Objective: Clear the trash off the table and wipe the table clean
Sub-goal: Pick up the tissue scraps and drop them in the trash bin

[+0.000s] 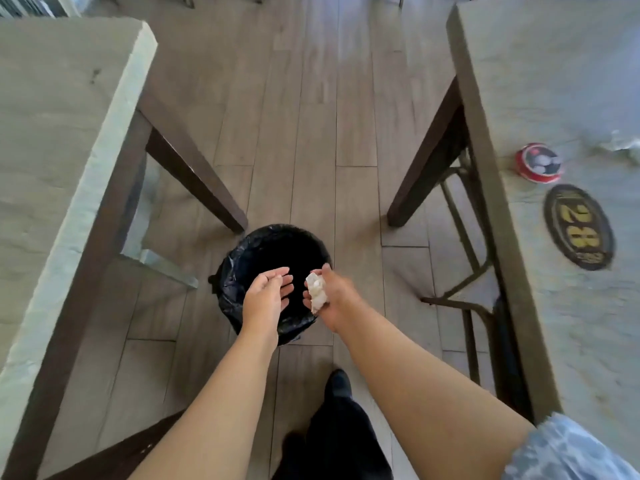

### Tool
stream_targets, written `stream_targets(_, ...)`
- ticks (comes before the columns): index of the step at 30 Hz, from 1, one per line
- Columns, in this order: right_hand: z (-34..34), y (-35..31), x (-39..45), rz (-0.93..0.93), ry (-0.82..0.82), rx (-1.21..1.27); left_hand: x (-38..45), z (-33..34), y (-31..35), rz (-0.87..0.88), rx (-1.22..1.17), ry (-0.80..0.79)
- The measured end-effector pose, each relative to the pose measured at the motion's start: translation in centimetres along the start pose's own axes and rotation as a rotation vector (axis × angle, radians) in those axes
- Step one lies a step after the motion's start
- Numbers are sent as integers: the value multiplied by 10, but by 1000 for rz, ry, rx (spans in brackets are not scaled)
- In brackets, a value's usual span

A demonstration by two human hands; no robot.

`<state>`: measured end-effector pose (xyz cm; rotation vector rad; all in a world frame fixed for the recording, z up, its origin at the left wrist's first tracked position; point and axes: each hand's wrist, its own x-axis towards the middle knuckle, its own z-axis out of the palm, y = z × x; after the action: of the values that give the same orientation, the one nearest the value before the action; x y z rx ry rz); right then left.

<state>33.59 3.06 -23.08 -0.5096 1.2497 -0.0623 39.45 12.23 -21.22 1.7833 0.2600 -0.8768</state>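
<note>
Wood-look planks make up the floor (311, 98), grey-brown and running away from the viewer between two benches. The right bench (554, 81) has a pale, stone-like top on dark legs, and the left bench (52, 133) has the same top and legs. A dark metal frame shows under the right bench, though what it belongs to is not clear. Between the benches, on the floor, stands a round bin (242, 268) lined with a black bag, its mouth open upward. Both bare forearms reach out over it from the bottom of the view. The left hand (268, 294) hovers above the bin's mouth with fingers straight and loosely together, palm turned inward, holding nothing. The right hand (334, 296) is just beside it, over the bin's right rim, its fingers curled round a crumpled white tissue (317, 292), which sticks out toward the left hand; the two hands do not touch. On the right bench lies a dark oval plaque (579, 227) with yellow digits reading 28, and just beyond it a red-and-black can (538, 162) seen from above. Farther along, at the frame's edge, sits a blurred scrap of crumpled pale litter (620, 143). A blue patterned sleeve (568, 452) shows at the lower right, and a dark shoe (337, 381) on the floor below the bin.
</note>
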Motion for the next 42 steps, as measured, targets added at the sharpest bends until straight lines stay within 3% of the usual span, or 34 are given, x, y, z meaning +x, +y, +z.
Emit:
stream_targets(6,19,18,81,44,16,-101,76,-3,-27,-38,125,-41)
stream_targets(13,16,7,78,82,26,-81,106,-4,-27,-52,190,-96)
stream_targets(18,15,-15,35,-181,102,-5,75,10,16,4,164,-130)
stream_targets(29,-8,-129,-128,-639,296,330,-22,90,151,232,76,-440)
stream_targets(37,-94,-205,-166,-771,537,630,-85,197,205,469,180,-672)
stream_targets(42,-166,-239,-158,-776,756,695,-94,285,203,945,614,-756)
